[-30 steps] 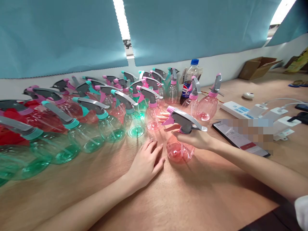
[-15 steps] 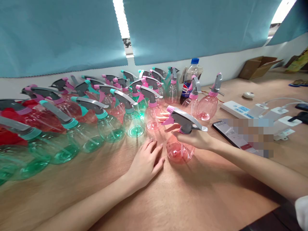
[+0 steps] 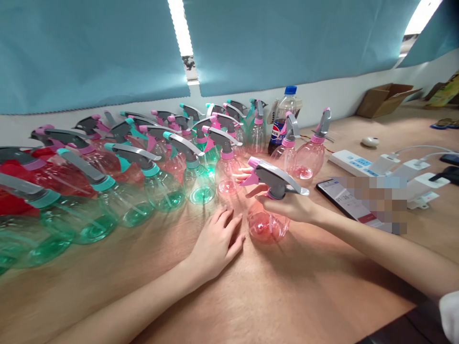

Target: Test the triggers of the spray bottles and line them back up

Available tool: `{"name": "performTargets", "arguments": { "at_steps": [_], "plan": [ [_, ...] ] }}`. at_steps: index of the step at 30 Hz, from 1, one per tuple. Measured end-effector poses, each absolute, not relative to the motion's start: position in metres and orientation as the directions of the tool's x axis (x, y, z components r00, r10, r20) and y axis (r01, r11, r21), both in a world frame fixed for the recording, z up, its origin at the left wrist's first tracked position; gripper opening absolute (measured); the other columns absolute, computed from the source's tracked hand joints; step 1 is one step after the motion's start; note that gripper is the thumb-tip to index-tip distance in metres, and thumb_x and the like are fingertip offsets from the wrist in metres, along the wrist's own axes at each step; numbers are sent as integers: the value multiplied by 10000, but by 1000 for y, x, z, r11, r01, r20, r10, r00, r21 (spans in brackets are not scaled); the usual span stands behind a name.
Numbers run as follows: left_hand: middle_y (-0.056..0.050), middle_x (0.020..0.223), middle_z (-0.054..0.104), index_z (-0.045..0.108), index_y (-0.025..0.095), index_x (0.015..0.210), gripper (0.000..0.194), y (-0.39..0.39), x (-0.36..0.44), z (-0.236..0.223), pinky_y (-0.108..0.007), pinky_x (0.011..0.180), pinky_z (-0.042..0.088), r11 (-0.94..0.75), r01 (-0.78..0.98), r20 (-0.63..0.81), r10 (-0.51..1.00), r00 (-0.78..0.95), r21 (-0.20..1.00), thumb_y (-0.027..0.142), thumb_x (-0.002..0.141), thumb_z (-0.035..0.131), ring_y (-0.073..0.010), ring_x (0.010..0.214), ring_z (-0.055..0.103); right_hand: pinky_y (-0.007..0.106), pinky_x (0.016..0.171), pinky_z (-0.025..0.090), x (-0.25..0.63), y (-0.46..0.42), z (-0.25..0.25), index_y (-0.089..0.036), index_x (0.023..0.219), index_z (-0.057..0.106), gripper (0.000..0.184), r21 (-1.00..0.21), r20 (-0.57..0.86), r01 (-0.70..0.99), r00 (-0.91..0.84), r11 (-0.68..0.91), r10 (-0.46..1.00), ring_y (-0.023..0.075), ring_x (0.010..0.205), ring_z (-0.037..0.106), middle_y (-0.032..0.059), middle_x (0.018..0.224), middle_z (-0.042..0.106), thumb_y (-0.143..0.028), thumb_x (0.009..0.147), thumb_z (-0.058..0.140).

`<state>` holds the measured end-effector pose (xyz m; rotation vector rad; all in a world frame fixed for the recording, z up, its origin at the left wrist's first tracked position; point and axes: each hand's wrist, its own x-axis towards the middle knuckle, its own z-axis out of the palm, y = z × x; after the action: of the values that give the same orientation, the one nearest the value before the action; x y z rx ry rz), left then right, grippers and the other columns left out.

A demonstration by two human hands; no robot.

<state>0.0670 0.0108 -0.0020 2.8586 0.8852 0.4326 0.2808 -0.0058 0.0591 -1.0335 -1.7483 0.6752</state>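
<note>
A pink transparent spray bottle (image 3: 267, 227) with a grey and pink trigger head stands upright on the table in front of me. My right hand (image 3: 292, 205) is around its neck from the right, thumb across the near side and fingers reaching out behind it. The bottle and its head partly hide those fingers. To the left, my left hand (image 3: 218, 241) lies palm down on the table, open and holding nothing. Just beyond its fingertips stand a green spray bottle (image 3: 199, 184) and another pink spray bottle (image 3: 227, 177).
Several green and pink spray bottles crowd the left and back. A cola bottle (image 3: 278, 129) stands near the wall beside two pink bottles. At right are a phone (image 3: 340, 200), a white power strip (image 3: 353, 162) with chargers, a white mouse (image 3: 370, 142) and a cardboard box (image 3: 376, 102).
</note>
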Motion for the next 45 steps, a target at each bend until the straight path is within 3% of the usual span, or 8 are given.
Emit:
{"name": "performTargets", "arguments": {
  "at_steps": [7,14,21,27,31,36,45],
  "plan": [
    [-220,1334,528,574,70,1270,407,11,67,-1,-531,1059,385,-820,540,209,571,794,188,303,941,513,-357,1276,443,286,612,504,283,-5,56,-220,1104,616,441,-818,430,326,-199,473,881,143,624,570,-23,671,581,-118,688,513],
    [-219,1336,526,574,70,1276,414,11,68,-3,-531,1057,385,-823,539,207,567,797,179,311,945,510,-355,1272,441,266,597,471,284,-5,56,-239,1159,590,473,-813,428,321,-235,485,873,123,646,526,1,844,611,-117,708,518],
    [-221,1338,526,573,68,1283,423,12,68,-3,-525,1066,376,-823,539,202,567,798,181,307,939,520,-357,1278,438,263,565,411,284,-5,58,-215,1012,594,364,-818,397,351,-229,456,889,120,614,468,-12,766,563,-136,673,490],
    [-223,1334,526,571,64,1287,426,12,68,-4,-523,1066,374,-824,538,202,566,799,180,310,946,504,-356,1280,432,255,499,293,282,-6,63,-213,729,460,104,-830,371,368,-196,419,908,100,542,337,-58,588,359,-172,634,454],
    [-219,1331,531,574,66,1283,425,12,67,-5,-521,1067,374,-821,542,196,570,798,177,317,948,498,-352,1278,434,241,435,189,278,-8,69,-221,624,372,74,-846,358,345,-197,407,913,71,489,201,-82,539,242,-167,603,418],
    [-215,1333,532,573,72,1277,417,12,67,-3,-529,1057,383,-823,541,203,568,798,176,316,947,498,-351,1269,443,226,448,255,276,-8,73,-208,569,381,63,-822,412,346,-189,453,892,64,489,281,-69,532,344,-170,606,415],
    [-208,1324,539,575,81,1274,415,10,66,-3,-524,1058,386,-821,542,201,570,796,179,320,943,499,-350,1270,445,231,481,293,275,-11,78,-220,601,364,98,-815,441,320,-198,483,876,78,514,320,-75,531,324,-138,602,418]
  ]
}}
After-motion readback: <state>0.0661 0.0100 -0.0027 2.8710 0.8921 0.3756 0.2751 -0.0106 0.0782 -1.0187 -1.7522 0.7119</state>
